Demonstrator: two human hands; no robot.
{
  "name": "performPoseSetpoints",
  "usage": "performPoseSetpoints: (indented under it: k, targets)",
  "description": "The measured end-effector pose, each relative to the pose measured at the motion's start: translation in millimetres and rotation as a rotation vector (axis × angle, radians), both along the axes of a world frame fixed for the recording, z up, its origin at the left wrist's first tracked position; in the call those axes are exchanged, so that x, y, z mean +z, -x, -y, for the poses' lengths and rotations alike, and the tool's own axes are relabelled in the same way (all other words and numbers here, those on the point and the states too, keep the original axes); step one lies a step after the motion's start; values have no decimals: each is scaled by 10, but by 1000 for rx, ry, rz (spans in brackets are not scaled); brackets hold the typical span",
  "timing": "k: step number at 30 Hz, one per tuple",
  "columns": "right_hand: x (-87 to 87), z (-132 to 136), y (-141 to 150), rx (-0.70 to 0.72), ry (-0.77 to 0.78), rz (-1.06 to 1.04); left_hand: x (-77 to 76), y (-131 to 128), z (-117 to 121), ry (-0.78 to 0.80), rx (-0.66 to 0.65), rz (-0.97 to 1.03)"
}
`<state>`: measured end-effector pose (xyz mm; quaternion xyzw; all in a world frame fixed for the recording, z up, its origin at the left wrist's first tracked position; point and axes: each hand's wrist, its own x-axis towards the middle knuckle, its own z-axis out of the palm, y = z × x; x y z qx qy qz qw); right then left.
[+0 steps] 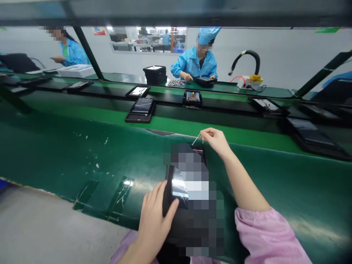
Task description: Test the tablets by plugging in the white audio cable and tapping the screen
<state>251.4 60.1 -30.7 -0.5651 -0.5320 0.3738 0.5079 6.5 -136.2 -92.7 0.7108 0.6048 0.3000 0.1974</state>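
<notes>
On the green bench before me lies a black tray [165, 205] with a glossy dark-screened device [180, 185] in it. Much of both is hidden by a pixelated patch. My left hand [155, 216] grips the tray's left side, fingers along the outer edge and thumb over the device's lower left part. Above the far end of the tray, my right hand [216, 141] pinches a thin white stick [195, 139] between thumb and fingertips. The stick slants down to the left, its tip close to the device's far edge; whether it touches cannot be made out.
Beyond the bench edge, a black tray with a device [142, 106] sits on the green strip. Several more trays, one holding an opened device [192, 97], stand on the line behind. Across it, a co-worker in blue [195, 64] handles a tray beside stacked trays [154, 75]. A shelf [176, 13] hangs overhead.
</notes>
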Motion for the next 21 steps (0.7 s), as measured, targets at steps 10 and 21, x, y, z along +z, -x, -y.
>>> performPoseSetpoints:
  k: [10, 21]
  targets:
    - [450, 260, 81, 108, -107, -289, 197, -265, -759, 78, 51, 217]
    - [843, 427, -988, -564, -138, -493, 242, -276, -564, 28, 176, 359]
